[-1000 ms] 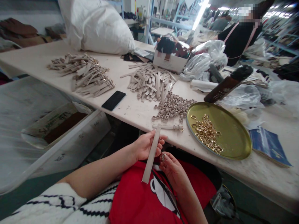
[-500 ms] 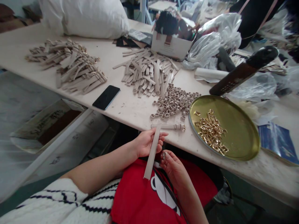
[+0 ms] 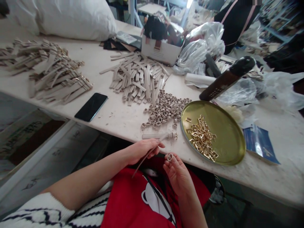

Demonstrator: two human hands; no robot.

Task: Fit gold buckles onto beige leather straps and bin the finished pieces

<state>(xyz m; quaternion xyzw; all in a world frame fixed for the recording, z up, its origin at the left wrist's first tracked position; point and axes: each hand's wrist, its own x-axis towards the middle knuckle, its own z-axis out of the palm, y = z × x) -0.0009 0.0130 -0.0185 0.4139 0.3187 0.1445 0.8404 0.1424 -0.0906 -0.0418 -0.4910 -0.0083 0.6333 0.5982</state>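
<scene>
My left hand [image 3: 144, 150] is closed on a flat beige strap [image 3: 144, 160], which is turned nearly edge-on and slants down over the red apron [image 3: 123, 196]. Between the thumb and fingers of my right hand [image 3: 177, 171] is a small beige loop [image 3: 169, 157], held up with its opening showing. Just beyond my hands, at the table edge, lies a strap with a gold buckle [image 3: 175, 136]. A heap of similar loops [image 3: 163, 109] sits behind it, and a pile of loose straps [image 3: 137, 79] spreads farther back.
To the right, a round golden tray [image 3: 230, 142] holds gold buckles [image 3: 203, 139]. Left lie a phone [image 3: 91, 107] and a pile of buckled straps [image 3: 52, 69]. A dark-handled tool [image 3: 225, 79], plastic bags [image 3: 201, 44], a white box [image 3: 160, 50] and a blue packet [image 3: 260, 144] also occupy the table.
The strap in my left hand has turned from face-on to nearly edge-on. My right hand has raised the loop into clearer view. The whole view has shifted rightward.
</scene>
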